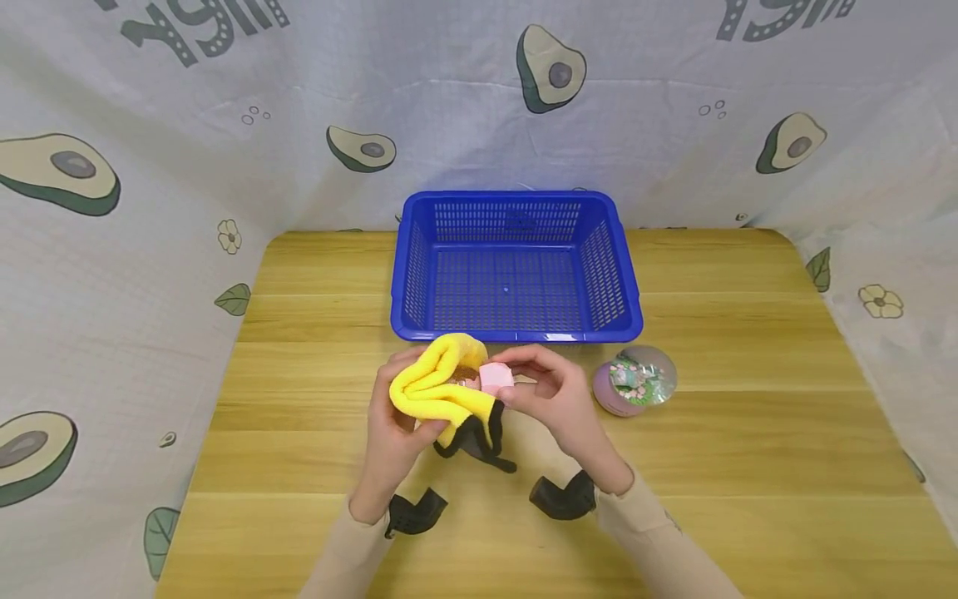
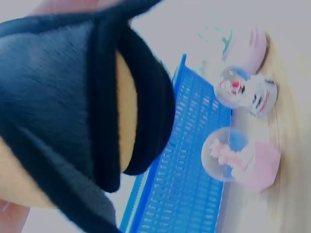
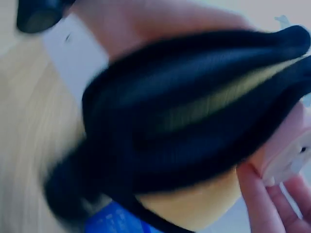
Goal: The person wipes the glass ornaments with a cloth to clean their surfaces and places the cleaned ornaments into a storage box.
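A thick yellow cloth (image 1: 437, 383) with black edging and a dark grey backing is folded over in my left hand (image 1: 395, 416). Its fingers and thumb hold it from the left. My right hand (image 1: 550, 391) pinches a small pink faceted block (image 1: 496, 378), which looks like a snow globe's base, against the cloth's open fold. Something brown and pink shows inside the fold, mostly covered. In the right wrist view, the pink base (image 3: 289, 155) has a pale underside with fingers around it, and the cloth's dark side (image 3: 194, 111) fills the middle.
A blue plastic basket (image 1: 516, 337) stands behind the hands. Right of them is a snow globe (image 1: 636, 383) on a lilac base. The left wrist view also shows a pink-based globe (image 2: 243, 158) and a white-based one (image 2: 248, 92). Black curved pieces (image 1: 565, 497) sit by both wrists.
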Tool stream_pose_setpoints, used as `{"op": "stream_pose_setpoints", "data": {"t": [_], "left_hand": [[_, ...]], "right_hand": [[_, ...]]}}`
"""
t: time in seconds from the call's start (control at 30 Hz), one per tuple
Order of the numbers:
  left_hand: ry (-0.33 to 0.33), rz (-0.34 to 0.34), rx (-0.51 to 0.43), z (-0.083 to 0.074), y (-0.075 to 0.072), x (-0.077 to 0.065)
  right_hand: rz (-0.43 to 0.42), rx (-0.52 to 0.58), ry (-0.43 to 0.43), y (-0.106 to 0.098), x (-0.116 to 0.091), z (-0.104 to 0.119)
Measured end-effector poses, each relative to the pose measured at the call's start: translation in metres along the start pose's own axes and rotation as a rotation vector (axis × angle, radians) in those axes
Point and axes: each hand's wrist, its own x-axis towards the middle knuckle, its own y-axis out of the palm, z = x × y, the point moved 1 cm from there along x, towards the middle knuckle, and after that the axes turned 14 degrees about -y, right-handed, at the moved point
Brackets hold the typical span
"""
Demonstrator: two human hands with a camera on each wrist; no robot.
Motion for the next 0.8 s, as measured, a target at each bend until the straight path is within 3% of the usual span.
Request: {"op": "stream_pose_setpoints", "data": {"t": [0.1,0.23,0.43,0.63,0.8], "left_hand": [[-0.022,-0.083,-0.040,0.0030,-0.0012,-0.0029],[-0.060,-0.134,-0.042,0.0042,-0.0039,-0.0049],[-0.078,-0.108,-0.052,0.0039,-0.0042,-0.0048],[-0.101,-0.109,-0.036,0.0030,-0.0030,-0.0044],[-0.109,-0.112,-0.043,0.0022,-0.0026,-0.0038]], "right_hand": [[-0.070,0.113,0.045,-0.0017,-0.0008,-0.0013],[-0.123,0.281,0.082,-0.0046,-0.0018,-0.0003],[-0.096,0.480,0.127,-0.0039,-0.0008,0.0008],[-0.055,0.669,0.121,-0.0023,-0.0004,-0.0026],[-0.122,0.818,0.139,-0.0029,-0.0011,-0.0020]]}}
